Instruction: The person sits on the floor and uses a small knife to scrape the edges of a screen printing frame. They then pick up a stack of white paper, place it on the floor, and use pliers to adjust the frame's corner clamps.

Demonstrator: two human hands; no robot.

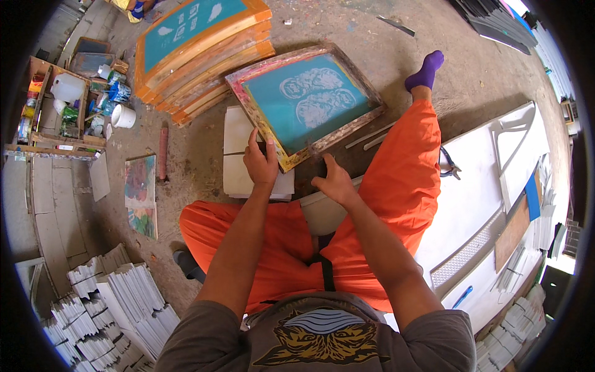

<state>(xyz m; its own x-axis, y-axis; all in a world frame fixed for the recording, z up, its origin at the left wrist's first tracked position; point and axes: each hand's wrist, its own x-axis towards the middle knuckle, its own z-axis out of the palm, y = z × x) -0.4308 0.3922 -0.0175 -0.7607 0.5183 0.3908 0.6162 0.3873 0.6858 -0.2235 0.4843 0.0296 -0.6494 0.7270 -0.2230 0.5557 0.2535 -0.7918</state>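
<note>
A screen printing frame point(372, 111) with a paint-stained wooden border and blue mesh lies tilted in front of me, pale printed shapes on its mesh. My left hand point(261, 163) is at its near left edge, thumb over the wood and a finger along the outside. Close to the near edge, my right hand point(334, 181) has thumb and forefinger apart, with nothing visible between them; its other fingers are partly hidden. A stack of white sheets point(238, 177) sits under and beside the frame's left side.
Orange-edged screen frames point(204, 62) are piled at the far left. A wooden crate point(77, 136) with bottles and a white tub point(123, 116) stand beyond. A white board point(462, 211) with pliers point(451, 166) on it lies right. Bundled white strips point(133, 297) fill the near left.
</note>
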